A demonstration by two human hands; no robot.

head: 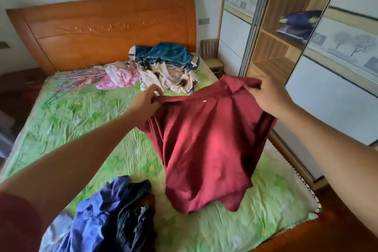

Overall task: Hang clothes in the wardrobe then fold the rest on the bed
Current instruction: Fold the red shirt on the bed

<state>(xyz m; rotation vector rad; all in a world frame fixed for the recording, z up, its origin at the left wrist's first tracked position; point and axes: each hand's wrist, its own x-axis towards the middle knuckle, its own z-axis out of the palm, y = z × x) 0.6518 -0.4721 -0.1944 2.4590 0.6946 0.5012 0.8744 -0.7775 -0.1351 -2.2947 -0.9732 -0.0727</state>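
Head view, single frame. We note the left hand (145,101) and right hand (266,96) both raised over the bed (81,112), with a dark red shirt (204,145) stretched between them. The left fingers (156,90) are curled and pinch the shirt's top edge at one end. The right fingers (250,88) are curled round the fabric near the collar at the other end. The shirt hangs from this edge, and its lower hem touches the green floral sheet near the foot of the bed. Just beside that hem, towards the left forearm, lies a crumpled pile of blue and dark clothes (106,217). Near the wooden headboard (110,26) we record a pink garment (120,75), touching a bundle of white and teal patterned cloth (167,65). To the left of the pink garment lies a spread of thin coloured hangers (75,82), too blurred to count. The wardrobe (286,26) stands along the right side of the bed with its sliding door open. Its wooden shelves show, and one carries folded dark blue bedding (296,24). A small wooden chair (212,55) stands between the headboard corner and the wardrobe.
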